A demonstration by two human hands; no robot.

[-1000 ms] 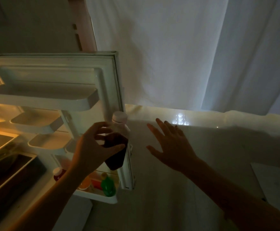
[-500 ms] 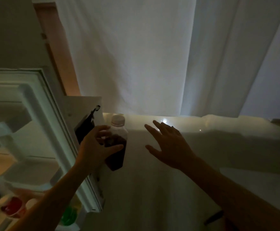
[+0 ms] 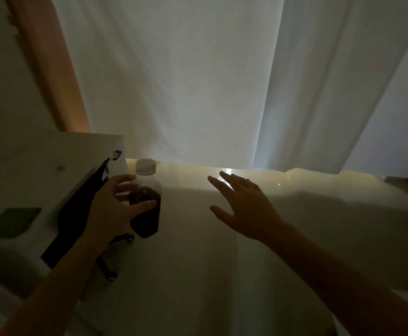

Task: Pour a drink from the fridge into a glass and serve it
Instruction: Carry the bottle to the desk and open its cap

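My left hand [image 3: 112, 209] grips a clear plastic bottle [image 3: 149, 219] around its middle. The bottle is upright, has a white cap and holds a dark drink up to about two thirds. It hangs in the air just right of the fridge's white top [image 3: 35, 166]. My right hand [image 3: 241, 204] is stretched forward to the right of the bottle, palm down, fingers spread, holding nothing. No glass is in view. The room is very dim.
White curtains [image 3: 198, 81] hang straight ahead down to a pale floor [image 3: 198, 275]. A dark strap or bag [image 3: 77, 214] hangs down the fridge's side, and a dark flat pad [image 3: 13, 221] lies on its top. Small castors [image 3: 110, 277] show below my left forearm.
The view has swung right and up, away from the lit fridge interior and its door shelves. The bottle has come out past the fridge with my left hand. My right hand stays spread.
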